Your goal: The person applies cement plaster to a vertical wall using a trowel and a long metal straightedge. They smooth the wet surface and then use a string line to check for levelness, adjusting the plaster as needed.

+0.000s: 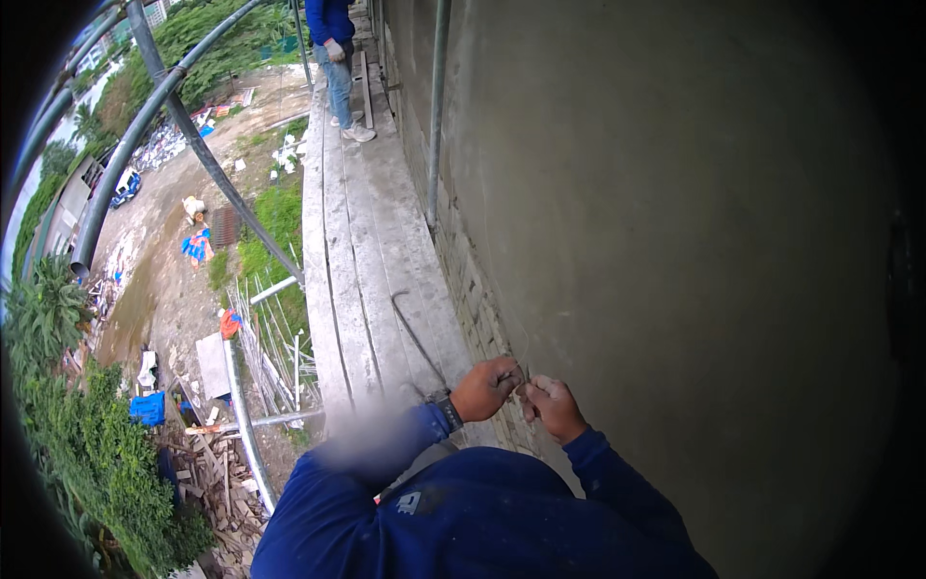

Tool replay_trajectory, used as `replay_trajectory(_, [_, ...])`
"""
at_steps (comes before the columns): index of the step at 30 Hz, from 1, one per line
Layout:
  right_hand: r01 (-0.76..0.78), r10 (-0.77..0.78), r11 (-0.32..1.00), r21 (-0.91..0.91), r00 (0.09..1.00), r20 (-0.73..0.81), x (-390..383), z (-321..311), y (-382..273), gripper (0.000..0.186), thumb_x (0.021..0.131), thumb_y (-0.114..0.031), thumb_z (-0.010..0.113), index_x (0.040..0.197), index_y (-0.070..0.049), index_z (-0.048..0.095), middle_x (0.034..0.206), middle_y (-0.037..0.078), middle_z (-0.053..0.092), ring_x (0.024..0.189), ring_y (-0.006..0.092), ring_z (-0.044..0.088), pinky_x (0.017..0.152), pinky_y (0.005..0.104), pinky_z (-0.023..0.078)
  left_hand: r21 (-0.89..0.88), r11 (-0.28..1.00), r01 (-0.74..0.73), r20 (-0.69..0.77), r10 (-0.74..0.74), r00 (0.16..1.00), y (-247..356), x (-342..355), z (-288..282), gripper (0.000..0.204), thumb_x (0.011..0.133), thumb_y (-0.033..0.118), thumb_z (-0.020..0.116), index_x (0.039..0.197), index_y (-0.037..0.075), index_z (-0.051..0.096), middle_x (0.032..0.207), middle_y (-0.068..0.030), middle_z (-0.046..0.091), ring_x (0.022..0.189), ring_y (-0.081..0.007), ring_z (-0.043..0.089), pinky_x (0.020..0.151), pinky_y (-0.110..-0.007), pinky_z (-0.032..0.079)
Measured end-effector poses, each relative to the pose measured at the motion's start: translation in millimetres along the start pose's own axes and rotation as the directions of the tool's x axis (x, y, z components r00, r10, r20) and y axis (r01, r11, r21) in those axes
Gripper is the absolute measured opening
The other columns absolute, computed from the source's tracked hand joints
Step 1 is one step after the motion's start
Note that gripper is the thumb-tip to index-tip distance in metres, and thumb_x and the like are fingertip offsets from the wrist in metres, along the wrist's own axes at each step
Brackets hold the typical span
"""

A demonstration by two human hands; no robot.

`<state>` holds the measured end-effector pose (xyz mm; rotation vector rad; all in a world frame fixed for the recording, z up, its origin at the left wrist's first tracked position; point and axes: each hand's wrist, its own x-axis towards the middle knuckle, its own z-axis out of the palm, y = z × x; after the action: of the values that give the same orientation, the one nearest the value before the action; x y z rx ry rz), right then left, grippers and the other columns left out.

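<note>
My left hand [485, 389], with a dark watch [449, 411] on its wrist, is closed in a pinch. My right hand [554, 407] is pinched too, its fingertips meeting those of the left close to the grey wall [675, 241]. Between the fingertips is something small and thin that I cannot make out. A faint thin line shows against the wall just above them. On the planks beyond my left hand lies a bent metal rod [417, 335] with a hooked far end.
I am over a narrow scaffold walkway of planks [333, 251]. A scaffold pole [438, 116] rises beside the wall. Farther along, a person [338, 82] in blue stands on the planks. Pipe rails [183, 106] line the left, above ground far below with timber scraps [217, 473].
</note>
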<state>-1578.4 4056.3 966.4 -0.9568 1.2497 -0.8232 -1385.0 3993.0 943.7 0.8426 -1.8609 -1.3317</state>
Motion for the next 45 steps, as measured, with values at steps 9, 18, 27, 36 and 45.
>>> replay_trajectory(9, [-0.073,0.043,0.885,0.461,0.996,0.076,-13.1,24.3,-17.2,0.031,0.107,-0.024,0.051,0.09,-0.001,0.063,0.078,0.006,0.06,0.064,0.0116,0.055,0.063,0.0257,0.045,0.194,0.961,-0.197,0.0,0.2,0.98,8.8,7.5,-10.1,0.005,0.092,0.003,0.063,0.089,0.001,0.061,0.085,-0.0195,0.06,0.083,-0.0424,0.061,0.071,-0.046,0.049])
replay_trajectory(18, [0.153,-0.168,0.985,-0.083,0.963,-0.211,22.8,23.4,-13.2,0.027,0.103,-0.019,0.055,0.086,0.0,0.066,0.068,0.001,0.059,0.058,0.0087,0.054,0.056,0.0261,0.045,0.147,0.981,-0.124,-0.027,0.129,0.991,7.3,17.8,-25.2,0.006,0.091,-0.001,0.061,0.085,0.0,0.06,0.081,-0.0185,0.059,0.079,-0.0383,0.061,0.07,-0.042,0.049])
replay_trajectory(27, [0.037,-0.027,0.997,0.066,0.989,-0.144,106.1,31.6,-16.5,0.026,0.104,-0.021,0.057,0.099,0.002,0.065,0.076,0.003,0.064,0.063,0.0096,0.056,0.061,0.0245,0.046,-0.044,0.978,0.204,-0.136,-0.208,0.969,-54.5,29.9,-95.5,0.011,0.094,-0.001,0.061,0.103,0.0,0.067,0.097,-0.0135,0.07,0.093,-0.02,0.066,0.086,-0.033,0.052])
replay_trajectory(36, [0.103,-0.094,0.994,0.044,0.982,-0.161,201.7,22.7,-92.0,0.027,0.105,-0.025,0.057,0.105,0.001,0.064,0.079,0.005,0.065,0.065,0.0104,0.056,0.063,0.0241,0.047,-0.404,0.891,0.205,-0.224,-0.314,0.923,-76.3,103.3,-223.6,0.011,0.098,0.002,0.062,0.108,0.0,0.067,0.089,0.0012,0.065,0.076,-0.0047,0.053,0.068,-0.021,0.043])
replay_trajectory(45, [0.062,-0.06,0.971,0.231,0.998,-0.015,227.4,44.0,-148.5,0.027,0.106,-0.025,0.055,0.11,0.001,0.063,0.082,0.007,0.065,0.068,0.0125,0.056,0.065,0.0261,0.047,-0.305,0.946,0.112,-0.177,-0.172,0.969,-27.3,154.4,-207.8,0.007,0.095,-0.001,0.065,0.102,0.001,0.068,0.092,0.0015,0.064,0.076,-0.0048,0.054,0.068,-0.022,0.046])
